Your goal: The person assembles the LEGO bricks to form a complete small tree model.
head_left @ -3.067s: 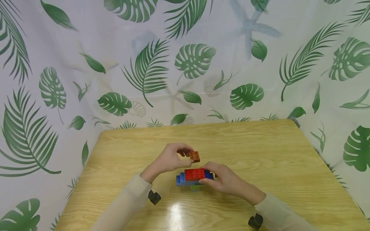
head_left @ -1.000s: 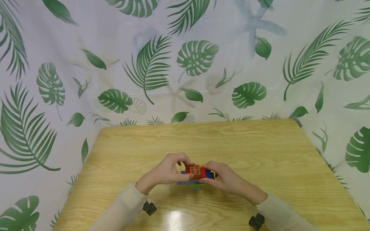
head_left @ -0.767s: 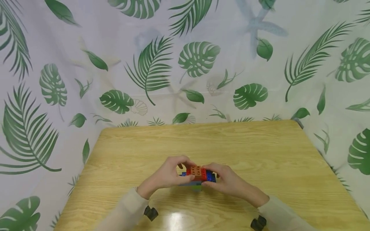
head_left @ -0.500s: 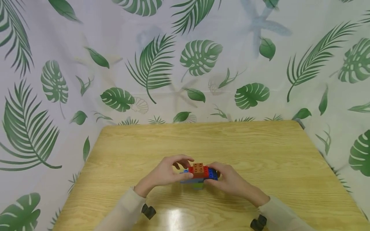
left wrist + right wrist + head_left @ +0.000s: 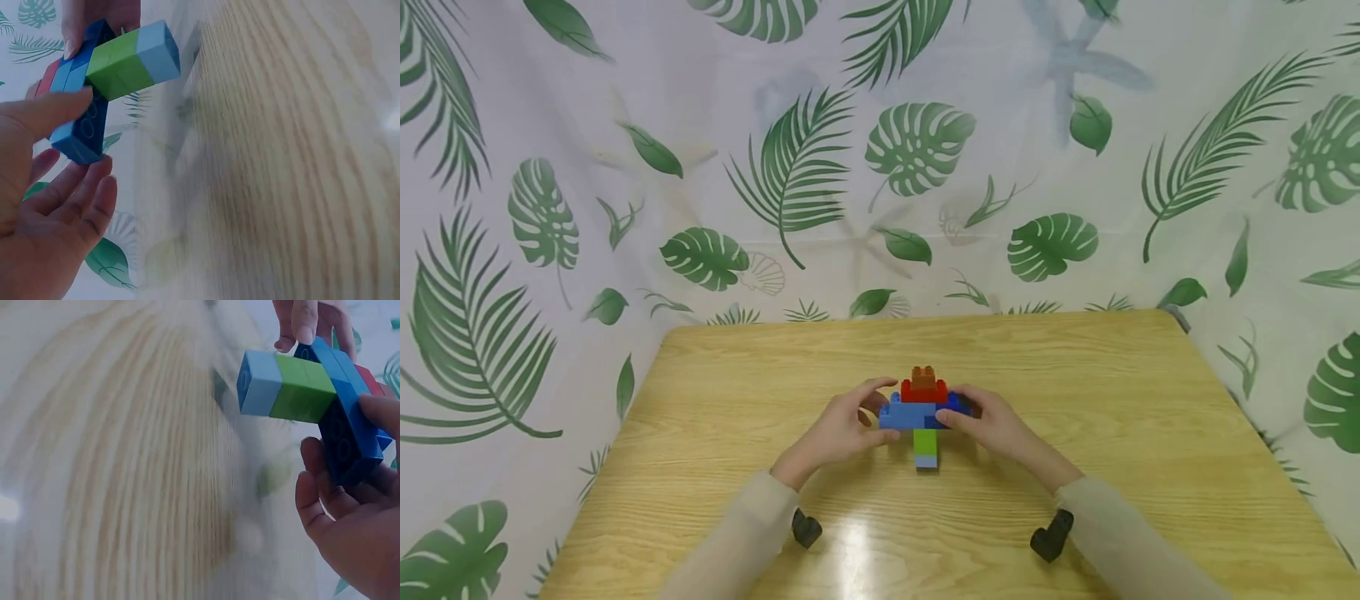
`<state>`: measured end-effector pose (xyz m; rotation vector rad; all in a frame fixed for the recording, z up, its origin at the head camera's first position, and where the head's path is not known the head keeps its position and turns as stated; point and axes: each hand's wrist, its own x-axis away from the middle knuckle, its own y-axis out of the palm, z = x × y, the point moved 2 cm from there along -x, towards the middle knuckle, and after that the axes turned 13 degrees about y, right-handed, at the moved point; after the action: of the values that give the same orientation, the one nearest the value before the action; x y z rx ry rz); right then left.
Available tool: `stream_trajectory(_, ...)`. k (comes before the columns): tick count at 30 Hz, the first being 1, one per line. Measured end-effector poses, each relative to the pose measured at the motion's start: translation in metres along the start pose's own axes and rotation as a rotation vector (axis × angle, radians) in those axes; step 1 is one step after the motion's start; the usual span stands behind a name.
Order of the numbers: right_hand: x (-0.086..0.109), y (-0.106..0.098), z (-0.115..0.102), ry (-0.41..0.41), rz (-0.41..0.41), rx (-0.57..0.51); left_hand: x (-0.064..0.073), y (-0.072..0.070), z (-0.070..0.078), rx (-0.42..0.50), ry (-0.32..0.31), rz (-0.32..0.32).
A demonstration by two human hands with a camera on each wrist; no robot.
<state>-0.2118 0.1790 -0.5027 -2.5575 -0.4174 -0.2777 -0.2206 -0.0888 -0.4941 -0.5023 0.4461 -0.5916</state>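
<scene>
A model of toy building bricks (image 5: 913,414) is held upright between both hands. An orange brick (image 5: 923,377) tops a red brick (image 5: 925,391), above a wide blue row and a narrow stem with a green part (image 5: 925,442) and a light blue foot (image 5: 159,52). My left hand (image 5: 842,421) pinches the row's lighter blue end, thumb in front and fingers behind. At the dark blue end (image 5: 350,447), my right hand (image 5: 1000,421) grips likewise with its thumb in front. Brick undersides show in both wrist views.
Beneath the model lies a wood-grain table (image 5: 760,358). A white cloth (image 5: 820,208) printed with green leaves hangs behind it and along its sides. Small black devices (image 5: 806,528) sit at both wrists.
My left hand brought the orange brick over and set it on the red one, then shifted to the blue end. Both hands have since raised and tipped the model, so its front and stem show.
</scene>
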Motion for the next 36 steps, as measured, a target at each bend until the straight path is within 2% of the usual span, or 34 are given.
stream_trajectory(3, -0.009, 0.0, 0.0, 0.064, 0.013, -0.044, -0.007, 0.0, -0.003, -0.015, 0.008, 0.034)
stream_trajectory(5, -0.013, 0.0, 0.0, 0.09, 0.027, -0.069, -0.01, 0.0, -0.006, -0.016, -0.01, 0.048)
stream_trajectory(9, -0.02, 0.0, 0.0, 0.068, 0.047, -0.076, -0.013, 0.0, -0.013, -0.033, -0.058, 0.065)
stream_trajectory(16, -0.027, 0.002, 0.005, -0.01, 0.053, 0.055, -0.014, 0.003, -0.027, -0.027, -0.082, 0.063)
stream_trajectory(23, -0.035, 0.0, 0.008, 0.003, 0.099, 0.12, -0.02, 0.003, -0.038, -0.007, -0.121, 0.044)
stream_trajectory(29, -0.04, 0.001, 0.012, -0.047, 0.15, 0.226, -0.022, 0.004, -0.044, -0.019, -0.139, 0.023)
stream_trajectory(36, -0.04, 0.008, 0.015, -0.038, 0.148, 0.277, -0.021, 0.007, -0.051, -0.037, -0.143, 0.003)
